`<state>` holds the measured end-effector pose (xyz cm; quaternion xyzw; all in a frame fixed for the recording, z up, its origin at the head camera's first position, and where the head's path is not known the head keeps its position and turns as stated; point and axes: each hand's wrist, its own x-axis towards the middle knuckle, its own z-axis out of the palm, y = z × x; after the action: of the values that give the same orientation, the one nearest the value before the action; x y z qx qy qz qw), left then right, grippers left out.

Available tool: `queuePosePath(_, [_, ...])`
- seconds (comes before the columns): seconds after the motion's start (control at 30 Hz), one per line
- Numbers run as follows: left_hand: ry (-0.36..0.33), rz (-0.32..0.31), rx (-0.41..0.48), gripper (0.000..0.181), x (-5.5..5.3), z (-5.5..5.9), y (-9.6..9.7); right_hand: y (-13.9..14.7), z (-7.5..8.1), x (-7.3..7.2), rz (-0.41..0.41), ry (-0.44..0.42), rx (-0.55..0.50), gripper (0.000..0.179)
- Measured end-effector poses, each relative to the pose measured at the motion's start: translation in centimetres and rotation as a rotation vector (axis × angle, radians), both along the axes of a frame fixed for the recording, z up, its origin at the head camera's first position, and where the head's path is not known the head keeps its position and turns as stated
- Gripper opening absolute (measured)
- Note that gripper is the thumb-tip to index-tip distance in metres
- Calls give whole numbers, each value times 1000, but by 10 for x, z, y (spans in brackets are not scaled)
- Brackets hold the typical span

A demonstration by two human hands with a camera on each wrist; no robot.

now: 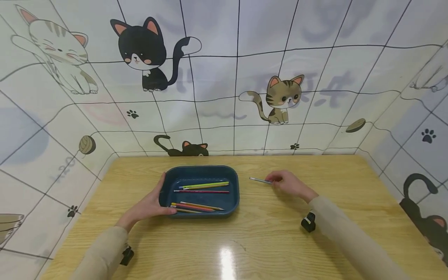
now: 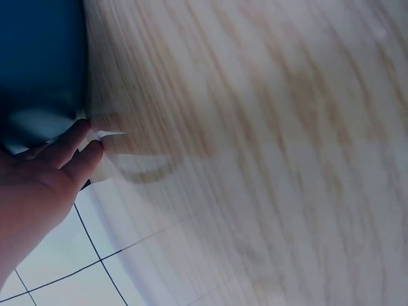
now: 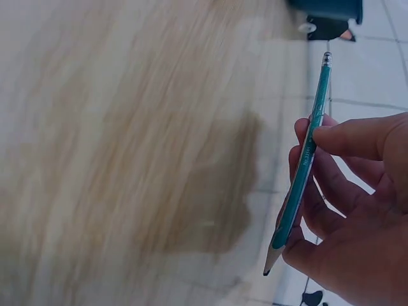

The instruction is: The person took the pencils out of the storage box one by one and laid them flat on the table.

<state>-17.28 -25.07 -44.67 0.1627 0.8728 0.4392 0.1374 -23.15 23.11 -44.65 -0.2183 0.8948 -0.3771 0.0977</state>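
Observation:
A dark blue plastic bin (image 1: pixel 203 167) sits on the table with several pencils (image 1: pixel 205 185) lying inside it. At its left end, my left hand (image 1: pixel 150 204) holds the bin, thumb over the front left corner and fingers along the left wall. In the left wrist view, fingertips (image 2: pixel 81 127) touch the outside of the bin (image 2: pixel 38 57). To the right of the bin, my right hand (image 1: pixel 288 183) pinches a green pencil (image 3: pixel 303 169) between thumb and fingers, above the table. The sharpened tip points down and the eraser end up in the right wrist view.
The wooden table (image 1: pixel 210 249) meets a wall covering (image 1: pixel 217 77) with printed cats and grid lines at the back and sides. A black wrist device (image 1: pixel 308 222) hangs under the right sleeve, another (image 1: pixel 127 255) under the left.

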Motion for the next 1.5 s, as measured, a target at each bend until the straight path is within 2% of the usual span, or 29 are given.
queuePosePath(0.2, [-17, -15, 12, 130, -1, 0, 1, 9, -11, -12, -31, -12, 13, 24])
queuePosePath(0.37, [-21, -13, 24, 130, -1, -1, 1, 8, -12, -19, -13, 10, 14, 25])
queuePosePath(0.6, [-20, -11, 25, 130, -2, -2, 1, 4, -12, -25, -30, -9, 2, 24])
queuePosePath(0.93, [-26, -15, 66, 130, -4, -5, 0, 4, -23, -35, -41, -26, -44, 23])
queuePosePath(1.27, [-41, -13, 80, 130, -2, 0, 1, 1, -25, -36, -46, 7, -64, 21])
queuePosePath(1.5, [-39, -10, 91, 130, -2, -1, 1, 0, -24, -35, -53, -18, -69, 25])
